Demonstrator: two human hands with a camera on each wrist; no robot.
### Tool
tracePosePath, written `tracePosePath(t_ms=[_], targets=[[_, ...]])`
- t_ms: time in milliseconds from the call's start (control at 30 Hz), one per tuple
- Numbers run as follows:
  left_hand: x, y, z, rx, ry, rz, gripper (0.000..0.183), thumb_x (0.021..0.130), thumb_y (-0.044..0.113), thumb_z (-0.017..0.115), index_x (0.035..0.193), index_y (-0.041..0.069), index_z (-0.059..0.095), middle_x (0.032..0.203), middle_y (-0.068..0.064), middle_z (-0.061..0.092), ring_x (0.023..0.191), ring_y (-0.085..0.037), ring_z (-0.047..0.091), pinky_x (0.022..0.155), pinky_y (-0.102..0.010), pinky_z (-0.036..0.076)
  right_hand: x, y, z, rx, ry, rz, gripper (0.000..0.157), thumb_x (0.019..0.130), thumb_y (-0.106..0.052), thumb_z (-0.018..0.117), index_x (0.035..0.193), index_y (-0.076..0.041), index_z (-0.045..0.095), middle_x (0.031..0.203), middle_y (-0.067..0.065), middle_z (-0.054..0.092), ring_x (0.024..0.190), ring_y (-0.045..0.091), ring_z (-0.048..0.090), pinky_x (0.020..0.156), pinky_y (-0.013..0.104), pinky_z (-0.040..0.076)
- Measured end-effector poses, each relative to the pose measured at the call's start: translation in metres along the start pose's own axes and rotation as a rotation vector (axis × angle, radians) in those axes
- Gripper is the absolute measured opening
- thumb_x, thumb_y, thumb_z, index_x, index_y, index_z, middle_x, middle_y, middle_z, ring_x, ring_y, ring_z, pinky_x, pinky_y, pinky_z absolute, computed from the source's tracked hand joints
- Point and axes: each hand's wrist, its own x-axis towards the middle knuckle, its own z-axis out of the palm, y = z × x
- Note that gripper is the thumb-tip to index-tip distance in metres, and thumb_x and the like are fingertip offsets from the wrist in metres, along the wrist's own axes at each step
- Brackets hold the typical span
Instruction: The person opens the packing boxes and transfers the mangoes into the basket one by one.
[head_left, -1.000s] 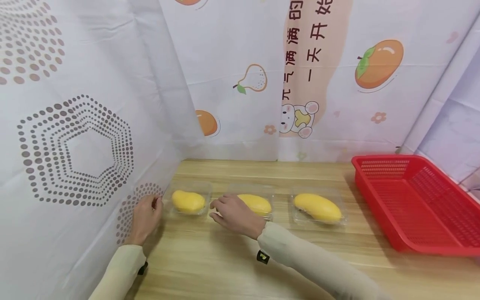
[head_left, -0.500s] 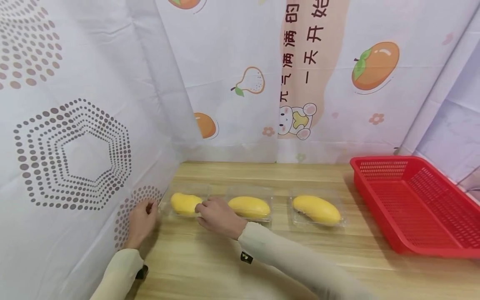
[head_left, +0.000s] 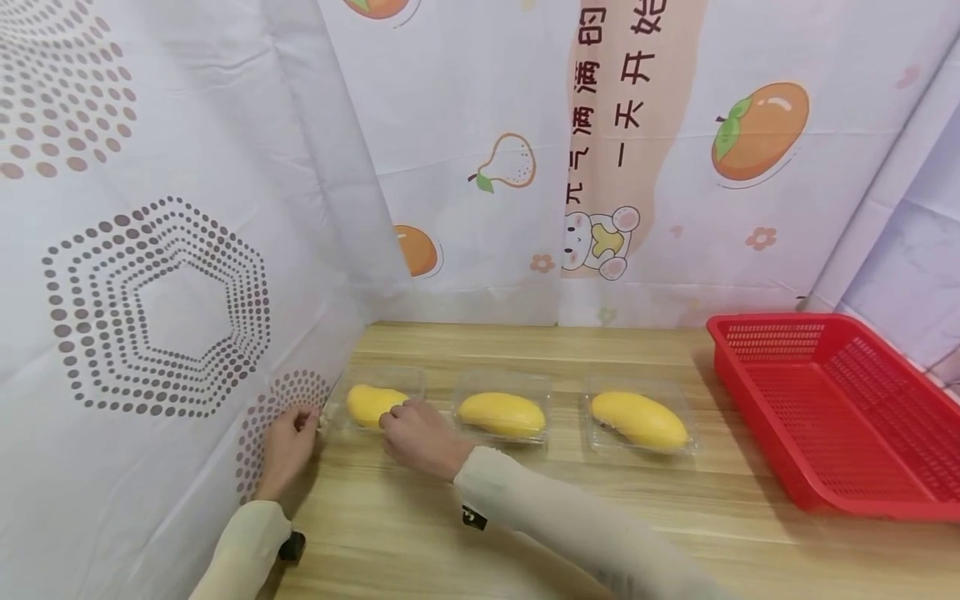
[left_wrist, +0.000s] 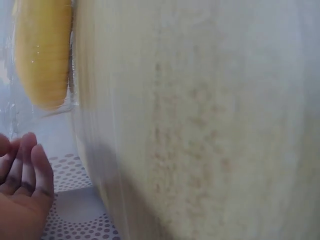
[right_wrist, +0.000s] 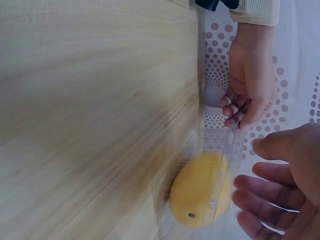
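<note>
Left hand pinching the clear box

Thumb and fingertips look pressed together on its left edge, probably to steady it. Right hand is just by the other end, fingers loosely spread, can't tell if they touch; that forearm slants across the worktop. The mango is inside that box. Two more boxed mangoes line up to the right, maybe for easy reach, then a red basket.
</note>
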Motion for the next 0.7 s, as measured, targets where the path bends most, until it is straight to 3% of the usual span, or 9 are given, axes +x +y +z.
tracePosePath(t_ms=[67,300,567,700], targets=[[0.0,0.0,0.0,-0.061,-0.05,-0.062,0.02,0.098,0.018,0.053,0.1,0.0,0.063,0.085,-0.013,0.063,0.07,-0.019,0.056,0.056,-0.025,0.045,0.001,-0.002,0.002,0.005,-0.011,0.015,0.012,0.091,-0.025,0.06,0.085,-0.017,0.067,0.074,-0.007,0.059,0.06,0.007,0.046,0.053,0.02,0.039],[0.003,-0.004,-0.007,-0.439,-0.291,-0.332,0.032,0.1,0.021,0.049,0.116,-0.007,0.053,0.09,-0.012,0.063,0.069,-0.015,0.06,0.059,-0.029,0.053,0.002,-0.006,0.01,0.046,-0.101,0.078,0.016,0.092,-0.027,0.06,0.085,-0.015,0.068,0.075,-0.005,0.057,0.062,0.01,0.046,0.052,0.021,0.038],[0.002,-0.01,-0.014,-0.565,-0.457,-0.402,0.044,0.101,0.027,0.049,0.124,-0.01,0.05,0.095,-0.009,0.066,0.073,-0.013,0.06,0.065,-0.029,0.053,0.002,-0.009,0.012,0.036,-0.13,0.072,0.019,0.093,-0.028,0.059,0.085,-0.014,0.069,0.076,-0.004,0.056,0.064,0.01,0.047,0.053,0.021,0.04],[0.002,-0.013,-0.015,-0.595,-0.506,-0.423,0.044,0.101,0.028,0.048,0.126,-0.008,0.05,0.095,-0.006,0.067,0.075,-0.013,0.061,0.067,-0.029,0.053,0.003,-0.009,0.014,0.036,-0.131,0.087,0.017,0.094,-0.026,0.056,0.09,-0.014,0.067,0.077,-0.003,0.057,0.064,0.011,0.045,0.053,0.022,0.038]])
